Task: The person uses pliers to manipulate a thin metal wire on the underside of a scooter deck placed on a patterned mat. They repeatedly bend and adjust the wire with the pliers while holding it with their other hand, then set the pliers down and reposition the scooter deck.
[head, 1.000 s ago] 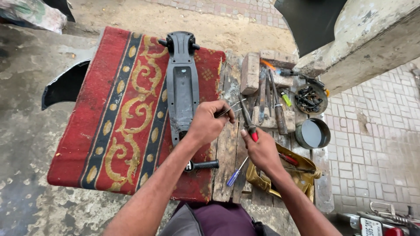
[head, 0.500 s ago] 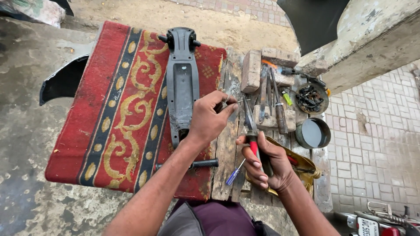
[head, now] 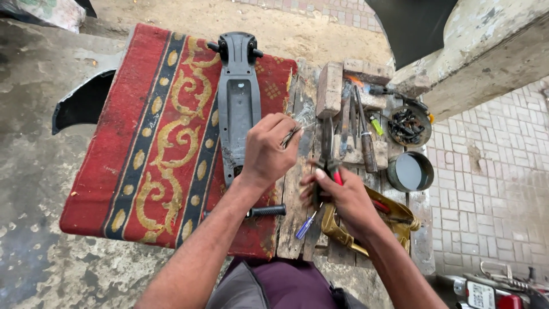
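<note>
Left hand (head: 267,150) pinched a small bent wire piece (head: 291,135) over the plank counter (head: 293,217), just right of the long grey plastic cover (head: 239,103) on the red rug (head: 148,143). At its 4 o'clock, right hand (head: 343,197) was clamped on red-handled pliers (head: 328,154), nose toward 12 o'clock. A good grip likely called for steadying the wire low and meeting it squarely with the nose.

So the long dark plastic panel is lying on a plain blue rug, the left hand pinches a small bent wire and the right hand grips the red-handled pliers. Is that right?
Not quite: the rug is red with a gold scroll pattern and dark stripes, not plain blue, as the head view shows. The long dark plastic panel does lie on it, the left hand pinches a small bent wire, and the right hand grips the red-handled pliers.
</note>
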